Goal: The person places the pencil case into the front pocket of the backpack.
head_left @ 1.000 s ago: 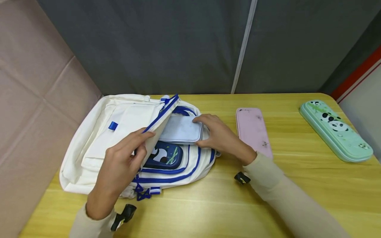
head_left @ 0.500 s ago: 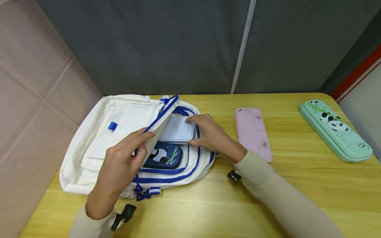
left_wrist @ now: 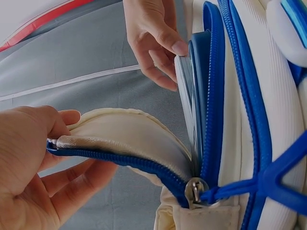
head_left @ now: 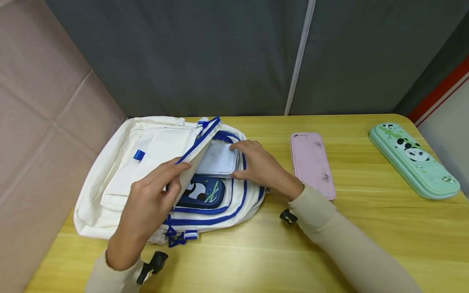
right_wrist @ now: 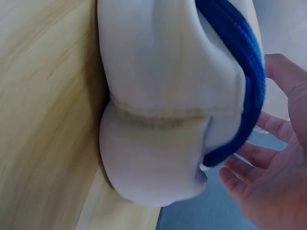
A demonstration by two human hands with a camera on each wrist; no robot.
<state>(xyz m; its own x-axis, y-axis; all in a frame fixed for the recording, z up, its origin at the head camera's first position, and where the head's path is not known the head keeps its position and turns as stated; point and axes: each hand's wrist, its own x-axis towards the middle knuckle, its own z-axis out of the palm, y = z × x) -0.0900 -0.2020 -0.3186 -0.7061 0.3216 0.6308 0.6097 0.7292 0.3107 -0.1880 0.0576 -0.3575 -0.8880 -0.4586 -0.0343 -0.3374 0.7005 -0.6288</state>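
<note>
A white backpack (head_left: 157, 140) with blue zips lies on the table, one pocket unzipped. My left hand (head_left: 152, 197) pinches the edge of its pocket flap (left_wrist: 127, 141), lifting it away from the opening. Inside the pocket sits a navy pencil case (head_left: 212, 192) with a panda picture, partly covered by the flap. Beside it is a pale blue pencil case (head_left: 217, 158), its far end hidden under the flap. My right hand (head_left: 261, 167) grips the near end of this pale case between thumb and fingers. Blue star-shaped zip pulls (head_left: 176, 239) hang at the backpack's front side.
To the right of the backpack lies a pink pencil case (head_left: 313, 162). Farther right is a green pencil case (head_left: 414, 160) with pandas. A grey curtain (head_left: 205, 57) stands behind the wooden table (head_left: 238, 260), and a pinkish padded panel (head_left: 47, 114) is at the left.
My right hand has slid the pale blue pencil case leftward, deeper under the flap, then stayed nearly still over the last half second. The left hand keeps its hold on the flap.
</note>
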